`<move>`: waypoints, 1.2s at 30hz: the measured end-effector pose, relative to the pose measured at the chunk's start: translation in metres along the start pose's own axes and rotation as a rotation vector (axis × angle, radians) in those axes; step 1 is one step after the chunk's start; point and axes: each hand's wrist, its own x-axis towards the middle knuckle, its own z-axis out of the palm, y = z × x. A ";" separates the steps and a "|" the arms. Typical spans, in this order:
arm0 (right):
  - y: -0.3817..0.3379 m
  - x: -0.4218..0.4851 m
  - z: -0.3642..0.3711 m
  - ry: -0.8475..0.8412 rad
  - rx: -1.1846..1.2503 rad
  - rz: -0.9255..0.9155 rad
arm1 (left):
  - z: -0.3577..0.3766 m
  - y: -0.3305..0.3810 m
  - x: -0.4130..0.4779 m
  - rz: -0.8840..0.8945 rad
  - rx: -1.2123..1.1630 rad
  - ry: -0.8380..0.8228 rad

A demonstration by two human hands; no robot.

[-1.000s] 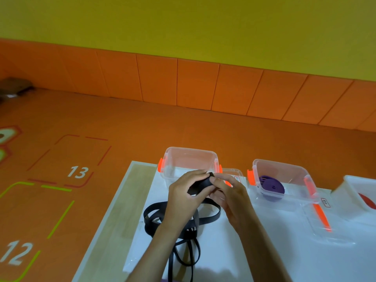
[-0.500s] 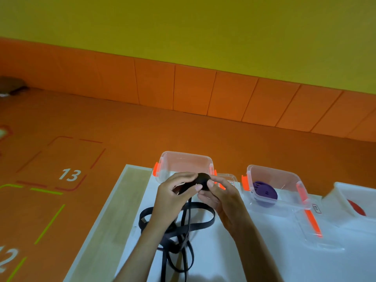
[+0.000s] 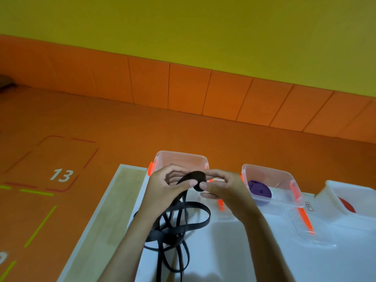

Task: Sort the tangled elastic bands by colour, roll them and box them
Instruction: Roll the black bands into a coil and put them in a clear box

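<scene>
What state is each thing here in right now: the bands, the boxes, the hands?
Black elastic band: partly rolled, rest lying loose and tangled on the table.
Left hand: grips the band's roll.
Right hand: pinches the roll.
Left box: open, nothing visible inside.
Middle box: open, holding a rolled purple band.
Right box: open, red item inside, partly out of view.
Clear lid: off, lying flat on the table.

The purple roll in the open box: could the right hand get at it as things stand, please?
Probably yes: the purple roll lies in an open box beside the right hand, nothing between. But that hand pinches the black band and must let go first.
</scene>
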 end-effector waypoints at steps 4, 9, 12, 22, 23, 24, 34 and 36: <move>0.024 0.005 0.023 0.112 0.319 0.050 | 0.000 -0.002 0.003 -0.027 0.033 0.036; 0.022 0.004 0.017 0.018 0.116 0.129 | -0.019 -0.006 0.002 -0.076 0.123 -0.121; 0.014 0.007 0.008 -0.016 0.076 0.086 | -0.017 -0.005 0.001 -0.054 0.117 -0.159; -0.004 0.006 0.022 -0.009 0.076 0.006 | -0.024 0.015 0.011 0.063 0.186 -0.146; -0.009 0.006 0.018 -0.003 0.025 0.008 | -0.023 0.016 0.011 0.076 0.202 -0.154; -0.013 0.006 0.015 0.000 0.020 -0.002 | -0.021 0.018 0.011 0.086 0.194 -0.153; -0.001 0.003 0.029 0.059 0.253 -0.057 | -0.018 0.029 0.022 0.064 0.085 -0.143; -0.006 0.002 0.019 0.039 0.177 -0.050 | -0.021 0.030 0.022 0.067 0.107 -0.155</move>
